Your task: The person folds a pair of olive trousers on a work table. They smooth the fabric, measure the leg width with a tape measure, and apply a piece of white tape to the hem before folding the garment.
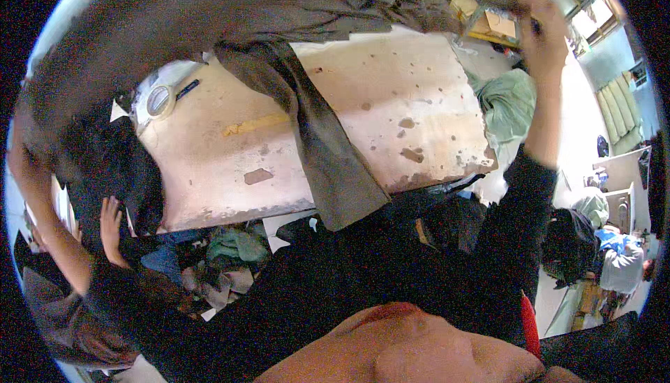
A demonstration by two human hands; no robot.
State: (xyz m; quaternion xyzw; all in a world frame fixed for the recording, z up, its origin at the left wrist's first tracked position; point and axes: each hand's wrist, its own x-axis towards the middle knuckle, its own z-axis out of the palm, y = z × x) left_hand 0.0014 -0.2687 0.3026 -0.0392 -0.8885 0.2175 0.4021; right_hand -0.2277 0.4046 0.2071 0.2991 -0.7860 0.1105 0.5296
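Right hand (541, 23) grips grey cloth (328, 152) aloft — cardboard box (495, 23) behind; left unseen.

Tape roll (160, 99) and dark pen (187, 90) on stained worktable (391, 83); clothes heap (230, 257) below.

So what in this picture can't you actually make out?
Head view only:
- Left hand: at the picture's dark rim, blurred; its grip on the grey garment is unclear.
- Right hand: fingers blurred into the cloth's edge.
- Far end of the table: covered by the raised garment.
- Floor pile: too jumbled to tell items.
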